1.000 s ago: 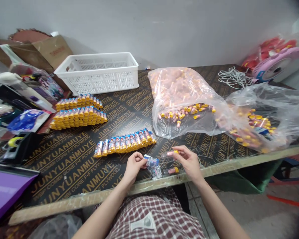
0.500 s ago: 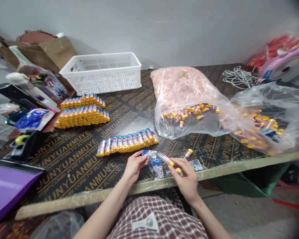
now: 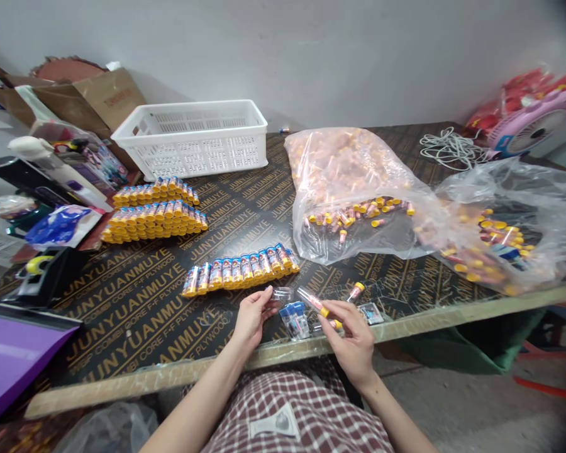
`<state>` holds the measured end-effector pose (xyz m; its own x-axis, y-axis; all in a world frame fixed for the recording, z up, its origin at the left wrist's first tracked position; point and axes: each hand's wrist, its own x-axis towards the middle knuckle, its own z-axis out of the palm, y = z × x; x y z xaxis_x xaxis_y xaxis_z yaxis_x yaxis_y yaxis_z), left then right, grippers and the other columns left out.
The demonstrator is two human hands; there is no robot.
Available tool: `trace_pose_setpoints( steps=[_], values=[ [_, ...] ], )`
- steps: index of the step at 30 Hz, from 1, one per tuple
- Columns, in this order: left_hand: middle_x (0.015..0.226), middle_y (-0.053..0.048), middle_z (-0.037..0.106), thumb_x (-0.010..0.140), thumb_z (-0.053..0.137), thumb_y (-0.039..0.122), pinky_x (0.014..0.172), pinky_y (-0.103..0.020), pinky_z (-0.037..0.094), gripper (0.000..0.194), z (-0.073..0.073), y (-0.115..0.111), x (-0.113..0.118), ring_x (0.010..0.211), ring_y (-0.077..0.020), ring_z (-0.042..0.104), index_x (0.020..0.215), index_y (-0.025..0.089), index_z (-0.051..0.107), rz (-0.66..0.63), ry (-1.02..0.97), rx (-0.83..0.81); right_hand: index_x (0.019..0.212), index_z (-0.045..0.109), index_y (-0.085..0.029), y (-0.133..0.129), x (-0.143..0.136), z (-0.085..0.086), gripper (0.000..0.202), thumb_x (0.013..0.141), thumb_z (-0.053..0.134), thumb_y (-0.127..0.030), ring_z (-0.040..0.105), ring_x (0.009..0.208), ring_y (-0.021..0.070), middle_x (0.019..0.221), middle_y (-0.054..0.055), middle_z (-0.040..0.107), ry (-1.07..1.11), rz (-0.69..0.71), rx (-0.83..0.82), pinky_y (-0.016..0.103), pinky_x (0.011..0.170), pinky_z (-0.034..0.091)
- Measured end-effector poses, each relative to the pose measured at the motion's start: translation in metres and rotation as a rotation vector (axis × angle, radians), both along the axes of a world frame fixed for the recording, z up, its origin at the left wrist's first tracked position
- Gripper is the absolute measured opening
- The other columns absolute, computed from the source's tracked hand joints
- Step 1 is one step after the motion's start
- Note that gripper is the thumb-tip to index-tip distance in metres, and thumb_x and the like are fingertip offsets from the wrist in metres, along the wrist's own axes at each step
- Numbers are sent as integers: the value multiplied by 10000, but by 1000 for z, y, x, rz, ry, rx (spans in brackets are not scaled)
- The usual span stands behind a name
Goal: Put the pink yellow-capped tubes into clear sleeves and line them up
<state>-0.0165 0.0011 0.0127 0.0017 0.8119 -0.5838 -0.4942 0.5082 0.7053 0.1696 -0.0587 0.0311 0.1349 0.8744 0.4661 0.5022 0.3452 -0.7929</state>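
My left hand (image 3: 252, 319) is closed in a pinch at the table's front edge, on a small clear plastic piece (image 3: 283, 294) whose kind is hard to make out. My right hand (image 3: 353, 336) grips a clear tube with a yellow cap (image 3: 314, 301), tilted with its clear end toward my left hand. Between the hands lie several blue-and-clear printed pieces (image 3: 295, 319). Another yellow-capped tube (image 3: 357, 291) lies beyond my right fingers, and one more is partly hidden under them. A row of blue-and-yellow labelled tubes (image 3: 240, 270) lies just beyond my left hand.
Stacked labelled tubes (image 3: 155, 217) and a white basket (image 3: 193, 141) stand at the back left. Plastic bags of yellow-capped tubes (image 3: 353, 163) lie to the right. A pink fan (image 3: 532, 129), white cord (image 3: 453, 148), tape dispenser (image 3: 40, 274) and purple dustpan (image 3: 21, 358) are around.
The blue end and printed part at my left fingertips no longer show; only clear plastic is visible there. My right hand still holds the tube in nearly the same place.
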Motion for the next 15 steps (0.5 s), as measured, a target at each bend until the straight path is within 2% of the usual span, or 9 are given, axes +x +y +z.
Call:
trace_pose_setpoints(
  steps=[6, 11, 15],
  values=[
    [595, -9, 633, 507, 807, 408, 549, -197, 475, 356, 1, -2, 0, 568, -94, 580, 636, 121, 642, 5, 50, 8, 1045, 638, -254, -1, -4, 0, 285, 795, 590, -125, 608, 877, 196, 953, 63, 626, -38, 6, 10, 358, 767, 529],
    [681, -22, 649, 620, 722, 470, 594, -234, 501, 370, 4, -5, 7, 626, -116, 586, 726, 121, 661, -8, 94, 129, 1077, 636, -272, -3, -9, -3, 315, 804, 575, -127, 606, 918, 193, 997, 61, 618, -15, 141, -80, 348, 791, 537],
    [763, -22, 660, 624, 754, 364, 666, -250, 514, 348, 13, -6, 11, 665, -112, 599, 869, 138, 655, -64, -31, 184, 1147, 602, -284, -3, -13, -7, 366, 839, 503, -111, 586, 991, 193, 1061, 64, 598, -15, 264, -106, 363, 863, 504]
  ],
)
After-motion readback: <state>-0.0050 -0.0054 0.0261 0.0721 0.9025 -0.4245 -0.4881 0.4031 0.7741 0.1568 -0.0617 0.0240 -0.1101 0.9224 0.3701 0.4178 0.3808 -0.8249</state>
